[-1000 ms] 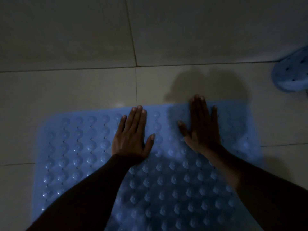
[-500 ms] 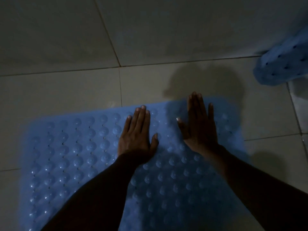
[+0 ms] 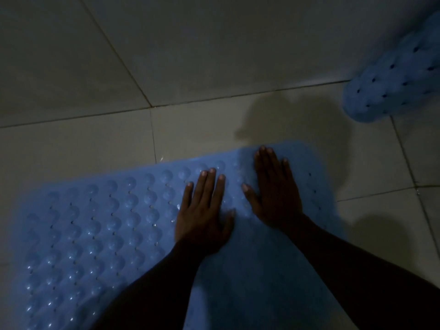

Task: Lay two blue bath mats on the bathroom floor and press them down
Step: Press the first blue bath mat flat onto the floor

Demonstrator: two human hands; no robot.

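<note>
Left hand [image 3: 202, 215]: flat, palm down, fingers straight and together, thumb out to the right, pressing on the mat [image 3: 95, 234]. Right hand [image 3: 276, 194]: likewise flat, fingers straight, just beside the left hand, fingertips near the mat's far edge. Mat: blue, bumped and perforated, lying flat on the tiled floor [image 3: 214, 67]. Second mat [image 3: 400, 79]: blue, perforated, rumpled, at the upper right, well apart from the first. Dim light; hand shadows fall on the tiles beyond.

A: Is it dark?
B: Yes, very dim. The floor [image 3: 71, 144] looks grey.
A: Any shadows?
B: A big one lies on it, past the blue mat [image 3: 95, 222]. Tiny shiny spots glint on its bumps. The near right part is blurry.
</note>
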